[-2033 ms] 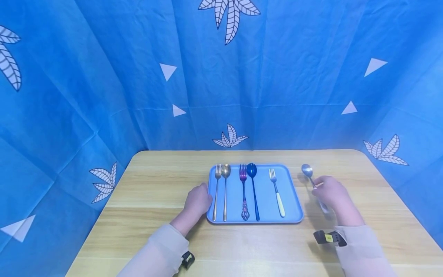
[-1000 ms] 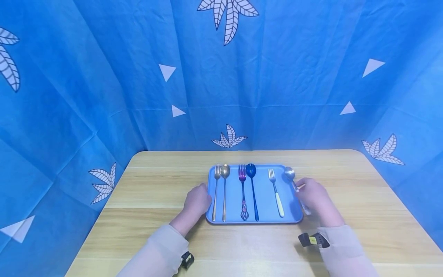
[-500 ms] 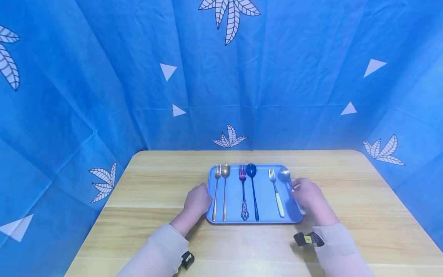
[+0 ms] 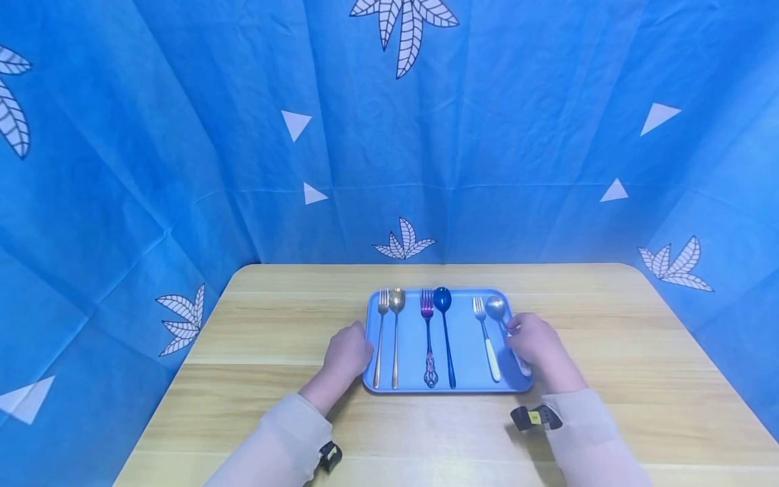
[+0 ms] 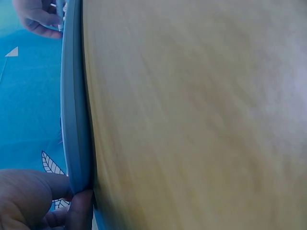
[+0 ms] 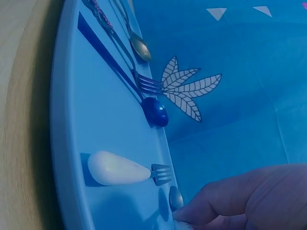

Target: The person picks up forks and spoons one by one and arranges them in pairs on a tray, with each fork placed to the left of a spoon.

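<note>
My right hand (image 4: 538,341) pinches a silver spoon (image 4: 496,308) by its pale handle, over the right end of the blue tray (image 4: 465,345). Just left of that spoon lies a fork with a cream handle (image 4: 492,360), its white grip large in the right wrist view. My left hand (image 4: 348,352) grips the tray's left rim between thumb and fingers, as the left wrist view (image 5: 43,196) shows up close. On the tray also lie a gold fork (image 4: 383,304), a gold spoon (image 4: 397,301), a purple fork (image 4: 427,304) with an ornate handle and a dark blue spoon (image 4: 442,299).
The tray rests on a light wooden table (image 4: 280,311). Behind and at both sides hangs a blue cloth (image 4: 517,135) with white leaf and triangle prints.
My right hand has carried the silver spoon leftward from the table right of the tray to beside the cream-handled fork. My left hand stays at the tray's left rim.
</note>
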The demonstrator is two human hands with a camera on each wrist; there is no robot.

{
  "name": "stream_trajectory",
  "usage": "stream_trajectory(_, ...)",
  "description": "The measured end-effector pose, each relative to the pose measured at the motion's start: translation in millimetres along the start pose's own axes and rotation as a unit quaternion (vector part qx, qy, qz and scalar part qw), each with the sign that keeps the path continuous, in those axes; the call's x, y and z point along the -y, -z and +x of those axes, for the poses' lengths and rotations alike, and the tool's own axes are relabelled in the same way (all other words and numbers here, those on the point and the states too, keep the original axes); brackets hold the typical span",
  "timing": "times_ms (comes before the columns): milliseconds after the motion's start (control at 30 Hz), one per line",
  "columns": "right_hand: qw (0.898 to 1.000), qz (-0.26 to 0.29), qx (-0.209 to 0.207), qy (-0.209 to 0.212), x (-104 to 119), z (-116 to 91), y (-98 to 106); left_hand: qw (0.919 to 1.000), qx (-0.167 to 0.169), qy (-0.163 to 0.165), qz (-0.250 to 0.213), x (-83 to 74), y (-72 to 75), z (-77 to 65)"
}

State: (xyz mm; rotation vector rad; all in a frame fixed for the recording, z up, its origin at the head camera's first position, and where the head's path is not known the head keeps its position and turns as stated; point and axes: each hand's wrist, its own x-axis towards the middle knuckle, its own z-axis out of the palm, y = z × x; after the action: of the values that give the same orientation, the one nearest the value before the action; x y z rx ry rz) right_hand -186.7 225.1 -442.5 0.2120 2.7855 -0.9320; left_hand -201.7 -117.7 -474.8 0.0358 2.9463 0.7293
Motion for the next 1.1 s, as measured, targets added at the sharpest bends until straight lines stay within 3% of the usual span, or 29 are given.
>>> stream_trajectory(700, 1.000, -0.012, -0.002, -0.012, 3, 5, -7, 1.0000, -0.001, -0.001, 0.005, 0.5, -1.1, 0.4)
stream_trajectory(1100, 0.999, -0.043, -0.023, 0.002, 8, 6, -15, 1.0000, -0.006, -0.002, 0.005, 0.3, -0.4, 1.0)
